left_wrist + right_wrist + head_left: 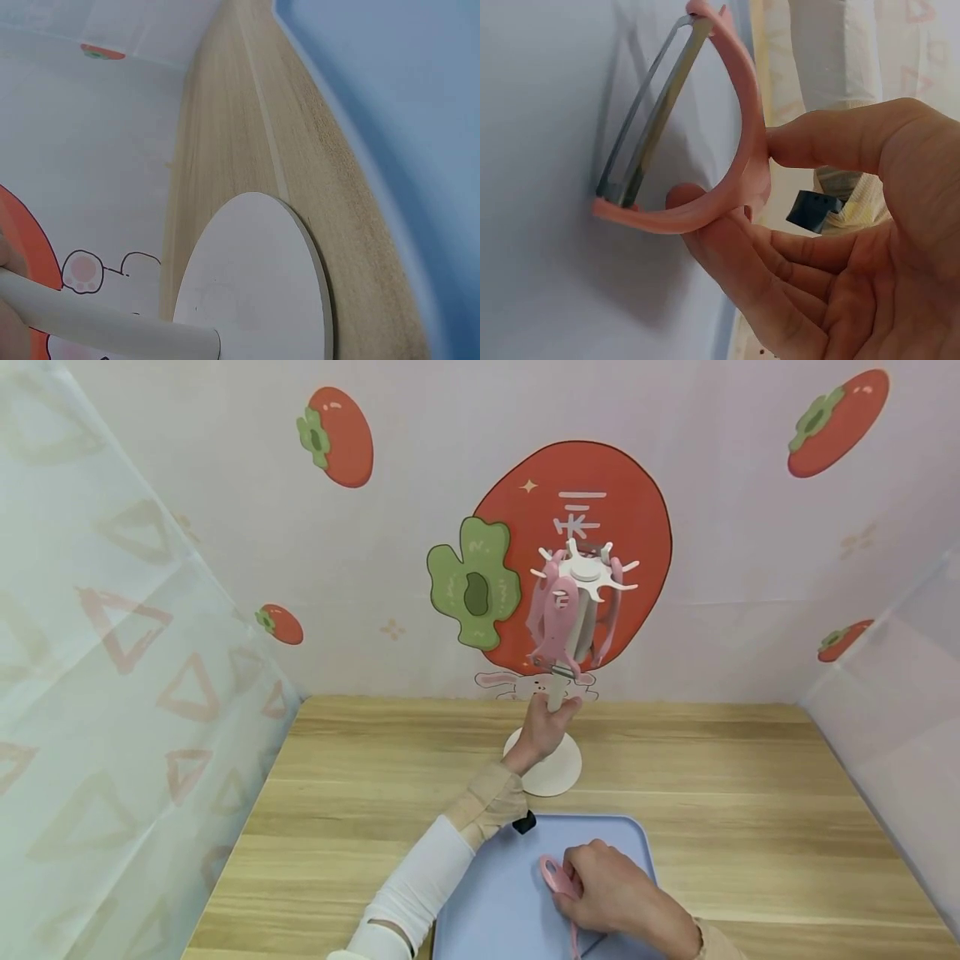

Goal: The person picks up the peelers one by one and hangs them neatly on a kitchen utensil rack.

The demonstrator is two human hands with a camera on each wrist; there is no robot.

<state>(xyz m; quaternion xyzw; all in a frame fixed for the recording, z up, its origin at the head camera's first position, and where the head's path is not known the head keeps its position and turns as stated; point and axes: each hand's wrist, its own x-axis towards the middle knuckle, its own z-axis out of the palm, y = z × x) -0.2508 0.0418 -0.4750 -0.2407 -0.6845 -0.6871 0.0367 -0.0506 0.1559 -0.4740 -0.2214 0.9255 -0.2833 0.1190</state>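
In the head view my left hand (546, 727) grips the white pole (112, 324) of an upright utensil stand, above its round base (564, 772). The stand's hooked white top (587, 570) carries several pink kitchen tools (557, 620). My right hand (611, 889) pinches a pink peeler (751, 105) between thumb and fingers, low over the blue tray (495, 893). In the right wrist view its Y-shaped head and metal blade (656, 112) face the tray surface. The peeler's handle (553, 873) pokes out past my fingers toward the stand.
The tray lies on a wooden table (750, 827), just in front of the stand's base. A wall (720, 635) printed with red fruit rises behind the table, and pale patterned sheets (150, 693) flank it. A small black device (525, 822) is strapped at my left wrist.
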